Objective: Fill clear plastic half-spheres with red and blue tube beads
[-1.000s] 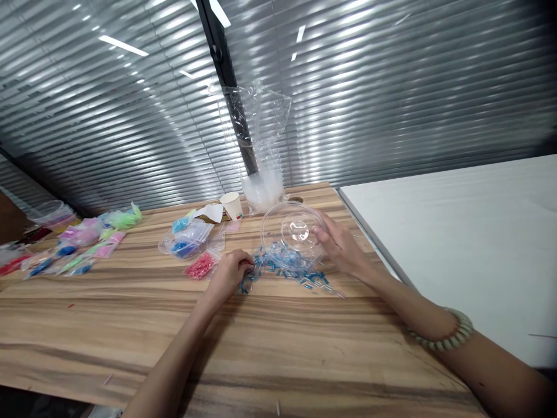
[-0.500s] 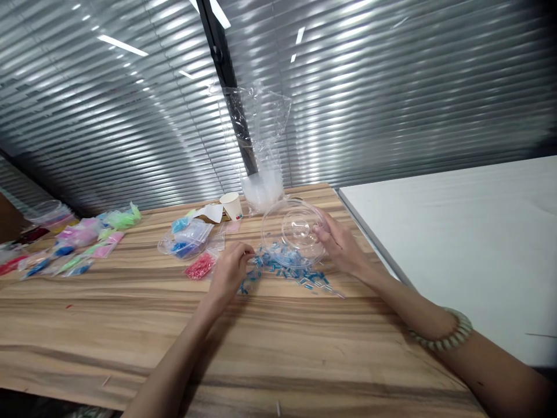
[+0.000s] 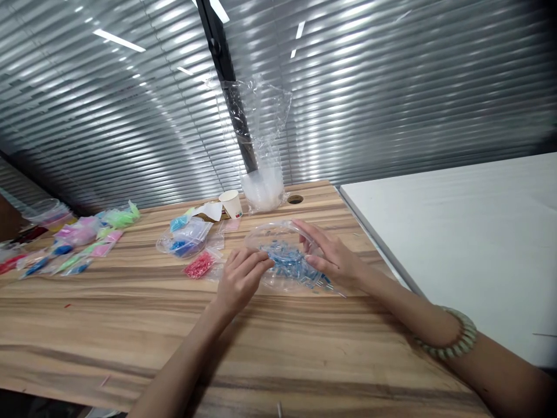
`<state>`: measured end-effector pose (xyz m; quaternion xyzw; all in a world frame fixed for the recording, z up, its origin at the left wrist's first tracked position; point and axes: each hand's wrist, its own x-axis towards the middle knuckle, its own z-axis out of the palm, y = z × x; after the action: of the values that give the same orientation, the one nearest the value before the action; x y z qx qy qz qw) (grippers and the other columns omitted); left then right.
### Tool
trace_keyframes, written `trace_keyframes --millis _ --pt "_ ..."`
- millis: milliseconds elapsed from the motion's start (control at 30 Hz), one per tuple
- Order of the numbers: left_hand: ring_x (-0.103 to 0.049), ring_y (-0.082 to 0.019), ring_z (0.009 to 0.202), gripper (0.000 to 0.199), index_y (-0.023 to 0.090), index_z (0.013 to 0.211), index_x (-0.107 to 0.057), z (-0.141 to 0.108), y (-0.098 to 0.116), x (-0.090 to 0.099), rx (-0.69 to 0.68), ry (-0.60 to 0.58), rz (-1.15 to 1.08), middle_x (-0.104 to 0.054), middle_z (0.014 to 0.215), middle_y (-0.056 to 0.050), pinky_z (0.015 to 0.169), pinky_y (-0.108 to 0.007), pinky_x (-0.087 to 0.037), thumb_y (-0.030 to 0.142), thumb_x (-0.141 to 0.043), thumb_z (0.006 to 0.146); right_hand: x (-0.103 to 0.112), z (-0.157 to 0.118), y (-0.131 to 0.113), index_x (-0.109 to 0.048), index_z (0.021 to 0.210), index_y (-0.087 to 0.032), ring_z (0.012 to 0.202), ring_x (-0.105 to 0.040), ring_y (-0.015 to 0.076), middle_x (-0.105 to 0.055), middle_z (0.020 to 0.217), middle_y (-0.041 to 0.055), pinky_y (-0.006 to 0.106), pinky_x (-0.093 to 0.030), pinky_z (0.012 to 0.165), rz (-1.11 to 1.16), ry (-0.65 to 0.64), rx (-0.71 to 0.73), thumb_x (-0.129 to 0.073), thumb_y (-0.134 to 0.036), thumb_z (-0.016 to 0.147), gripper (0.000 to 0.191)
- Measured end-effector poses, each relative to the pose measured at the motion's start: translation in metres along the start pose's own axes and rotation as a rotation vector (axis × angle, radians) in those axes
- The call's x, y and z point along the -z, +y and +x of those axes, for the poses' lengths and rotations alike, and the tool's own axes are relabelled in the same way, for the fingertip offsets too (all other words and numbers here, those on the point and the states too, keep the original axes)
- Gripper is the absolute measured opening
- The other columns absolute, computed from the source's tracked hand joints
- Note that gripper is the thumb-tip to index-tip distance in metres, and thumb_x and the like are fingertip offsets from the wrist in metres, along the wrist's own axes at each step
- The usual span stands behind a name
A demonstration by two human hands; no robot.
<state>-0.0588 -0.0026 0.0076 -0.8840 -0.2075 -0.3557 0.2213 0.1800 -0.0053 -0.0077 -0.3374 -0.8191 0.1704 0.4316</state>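
A clear, round plastic bowl [image 3: 285, 227] stands low over a spread of short blue tube beads [image 3: 289, 264], which show through its wall. I cannot tell which beads lie inside it and which beneath. My right hand [image 3: 333, 255] grips the bowl's right side, thumb at the near side and fingers over the rim. At the left side, my left hand [image 3: 243, 276] has its fingers curled together against the bowl; its fingertips are partly hidden. Loose beads poke out near the right hand. Left of that hand lies a small bag of red beads [image 3: 199, 265].
Behind stand a white paper cup [image 3: 231, 204] and a bag of stacked clear bowls [image 3: 263, 190]. A clear dish with a blue-bead bag [image 3: 185, 247] sits left. Several colourful bags [image 3: 78, 232] lie farther left. A white table [image 3: 456, 232] adjoins on the right.
The bowl has come down and tilted over the blue beads. My right hand has shifted its grip around the rim. My left hand has moved right, up to the bowl.
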Motion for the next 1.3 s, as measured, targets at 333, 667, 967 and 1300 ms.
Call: trace_keyframes --millis 333,667,967,1300 --pt "-0.06 -0.017 0.089 0.015 0.022 0.091 -0.065 0.002 -0.015 0.008 0.129 0.148 0.043 -0.07 0.09 -0.003 0.081 -0.031 -0.046 0.011 -0.061 0.081 -0.001 0.003 0.002 -0.035 0.139 -0.017 0.076 -0.057 0.0188 -0.06 0.092 0.006 0.034 -0.047 0.073 0.12 0.086 -0.179 -0.032 -0.055 0.091 0.061" --pt "-0.06 -0.017 0.068 0.013 0.017 0.073 -0.069 -0.008 -0.048 0.024 0.794 -0.653 -0.288 -0.07 0.074 -0.004 0.063 -0.026 -0.044 0.019 -0.056 0.076 0.003 0.002 0.011 -0.042 0.134 -0.019 0.078 -0.06 0.0213 -0.065 0.091 0.0061 0.035 -0.046 0.074 0.045 0.226 -0.279 -0.033 -0.054 0.092 0.055" --pt "-0.061 -0.019 0.066 0.016 0.016 0.07 -0.069 -0.01 -0.047 0.03 0.86 -0.778 -0.188 -0.068 0.07 -0.005 0.059 -0.026 -0.04 0.019 -0.053 0.072 0.003 0.003 0.01 -0.039 0.137 -0.019 0.068 -0.058 0.0197 -0.061 0.082 0.0041 0.034 -0.046 0.066 -0.011 0.184 -0.295 -0.032 -0.053 0.092 0.057" --pt "-0.06 -0.02 0.07 0.015 0.017 0.069 -0.067 -0.021 -0.046 0.018 0.839 -0.799 -0.239 -0.067 0.073 -0.006 0.06 -0.027 -0.04 0.026 -0.057 0.074 0.003 0.002 0.011 -0.036 0.14 -0.02 0.065 -0.057 0.0183 -0.06 0.083 0.0034 0.032 -0.045 0.063 -0.011 0.179 -0.246 -0.033 -0.052 0.093 0.057"
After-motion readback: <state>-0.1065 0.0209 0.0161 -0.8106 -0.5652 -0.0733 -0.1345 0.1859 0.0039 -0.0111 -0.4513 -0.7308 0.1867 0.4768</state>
